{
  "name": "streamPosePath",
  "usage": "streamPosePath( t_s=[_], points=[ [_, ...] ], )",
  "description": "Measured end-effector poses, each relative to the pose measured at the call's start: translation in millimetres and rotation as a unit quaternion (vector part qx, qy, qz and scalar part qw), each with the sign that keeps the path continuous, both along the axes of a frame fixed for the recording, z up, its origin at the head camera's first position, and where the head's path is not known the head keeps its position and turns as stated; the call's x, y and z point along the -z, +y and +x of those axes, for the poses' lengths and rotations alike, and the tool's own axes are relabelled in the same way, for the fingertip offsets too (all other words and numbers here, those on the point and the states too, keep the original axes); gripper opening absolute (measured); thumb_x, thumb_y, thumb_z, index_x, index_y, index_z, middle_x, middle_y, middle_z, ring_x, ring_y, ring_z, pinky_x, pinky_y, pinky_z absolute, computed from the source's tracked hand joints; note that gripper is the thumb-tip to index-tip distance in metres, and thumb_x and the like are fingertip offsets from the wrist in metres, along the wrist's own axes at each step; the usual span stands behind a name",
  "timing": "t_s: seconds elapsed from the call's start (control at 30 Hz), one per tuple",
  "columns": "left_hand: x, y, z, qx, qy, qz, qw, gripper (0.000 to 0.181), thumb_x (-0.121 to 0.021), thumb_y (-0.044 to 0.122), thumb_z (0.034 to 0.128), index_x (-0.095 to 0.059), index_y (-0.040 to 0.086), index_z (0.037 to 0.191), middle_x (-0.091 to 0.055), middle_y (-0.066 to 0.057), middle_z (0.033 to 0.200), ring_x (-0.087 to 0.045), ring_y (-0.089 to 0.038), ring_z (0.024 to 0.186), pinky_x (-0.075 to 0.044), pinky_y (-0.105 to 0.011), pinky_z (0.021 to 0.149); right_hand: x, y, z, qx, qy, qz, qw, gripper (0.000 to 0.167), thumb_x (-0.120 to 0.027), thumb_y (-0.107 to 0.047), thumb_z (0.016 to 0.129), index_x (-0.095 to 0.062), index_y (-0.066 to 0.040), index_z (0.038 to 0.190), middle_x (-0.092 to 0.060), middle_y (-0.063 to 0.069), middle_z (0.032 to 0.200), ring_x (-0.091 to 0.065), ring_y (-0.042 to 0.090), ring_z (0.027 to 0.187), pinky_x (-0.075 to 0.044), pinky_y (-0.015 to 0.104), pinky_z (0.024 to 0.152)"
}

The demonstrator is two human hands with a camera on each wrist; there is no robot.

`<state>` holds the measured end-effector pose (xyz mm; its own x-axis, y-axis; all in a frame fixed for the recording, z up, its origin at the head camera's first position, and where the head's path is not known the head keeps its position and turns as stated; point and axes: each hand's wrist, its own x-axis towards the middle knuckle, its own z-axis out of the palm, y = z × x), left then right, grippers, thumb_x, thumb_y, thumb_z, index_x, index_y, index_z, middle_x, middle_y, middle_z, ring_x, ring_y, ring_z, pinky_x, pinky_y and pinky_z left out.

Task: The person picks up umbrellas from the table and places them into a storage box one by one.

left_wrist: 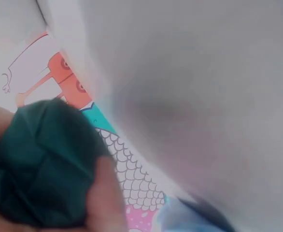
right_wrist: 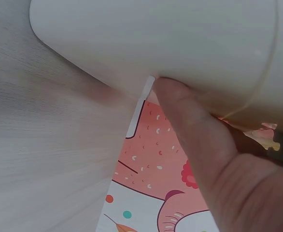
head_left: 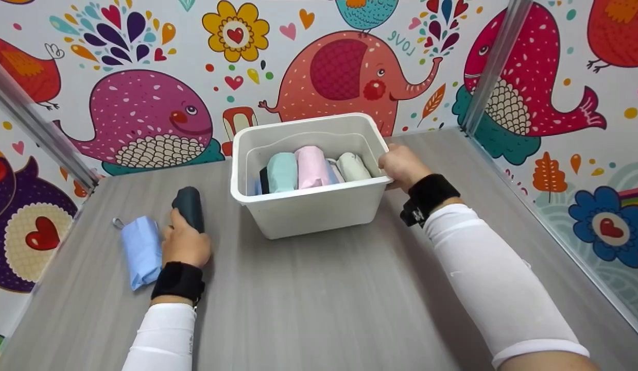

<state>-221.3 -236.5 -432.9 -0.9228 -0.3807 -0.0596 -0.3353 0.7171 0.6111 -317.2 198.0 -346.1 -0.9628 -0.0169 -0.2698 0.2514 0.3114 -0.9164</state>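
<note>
In the head view, my left hand grips a dark green folded umbrella over the table's left side. The left wrist view has the green umbrella's pleated cloth end close up, with fingers around it. Just left of that hand lies a light blue folded umbrella with a small loop. My right hand holds the right rim of a white plastic bin. A finger lies along the bin's outer wall in the right wrist view.
Inside the bin are several rolled cloth bundles, among them a teal one, a pink one and a grey-green one. A grey wood-grain table lies beneath. Walls with printed animals and metal posts enclose it.
</note>
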Motion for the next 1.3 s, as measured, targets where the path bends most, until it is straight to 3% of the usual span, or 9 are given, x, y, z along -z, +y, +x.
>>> streamPosePath(
  t_s=[0.27, 0.5, 0.7, 0.9, 1.3],
  points=[
    [-3.8, 6.7, -0.8, -0.027, 0.118, 0.012, 0.9925, 0.085, -0.050, 0.003, 0.0971, -0.005, 0.009, 0.169, -0.032, -0.038, 0.157, -0.039, -0.059, 0.137, -0.030, -0.068, 0.116, -0.3, 1, 0.0, 0.000, 0.001, -0.005, 1.0000, 0.063, -0.040, 0.002, 0.090, -0.039, 0.003, 0.153, -0.045, 0.026, 0.152, -0.053, 0.043, 0.132, -0.056, 0.061, 0.098],
    [-5.3, 12.1, -2.3, -0.039, 0.212, 0.018, 0.9763, 0.084, -0.056, -0.002, 0.0957, -0.013, 0.009, 0.167, -0.037, -0.035, 0.151, -0.039, -0.055, 0.135, -0.030, -0.065, 0.116, -0.1, 2, -0.4, -0.001, 0.006, 0.002, 1.0000, 0.062, -0.041, 0.002, 0.089, -0.040, 0.005, 0.151, -0.046, 0.024, 0.151, -0.053, 0.043, 0.132, -0.055, 0.062, 0.099],
    [-9.4, 15.5, -1.9, -0.044, 0.265, 0.041, 0.9623, 0.083, -0.059, -0.002, 0.0955, -0.017, 0.010, 0.166, -0.035, -0.033, 0.154, -0.038, -0.052, 0.138, -0.028, -0.063, 0.118, 0.0, 2, -0.3, -0.002, 0.006, 0.011, 0.9999, 0.061, -0.042, 0.001, 0.090, -0.041, 0.004, 0.150, -0.046, 0.023, 0.151, -0.052, 0.042, 0.134, -0.055, 0.062, 0.099],
    [-19.1, 21.7, 0.9, -0.029, 0.297, 0.062, 0.9523, 0.081, -0.059, 0.001, 0.0965, -0.017, 0.009, 0.166, -0.033, -0.031, 0.157, -0.037, -0.048, 0.139, -0.027, -0.063, 0.119, 0.1, 2, -0.3, 0.001, 0.002, 0.004, 1.0000, 0.062, -0.041, 0.002, 0.090, -0.041, 0.003, 0.152, -0.046, 0.022, 0.153, -0.051, 0.043, 0.135, -0.055, 0.063, 0.099],
    [-46.6, 40.8, 7.5, 0.020, 0.324, 0.093, 0.9412, 0.079, -0.056, 0.008, 0.1018, -0.010, 0.010, 0.167, -0.019, -0.021, 0.170, -0.033, -0.039, 0.146, -0.028, -0.061, 0.125, 1.7, 0, -0.4, -0.001, 0.006, 0.001, 1.0000, 0.061, -0.042, 0.001, 0.091, -0.041, 0.004, 0.152, -0.046, 0.027, 0.153, -0.053, 0.044, 0.132, -0.055, 0.064, 0.098]
  ],
)
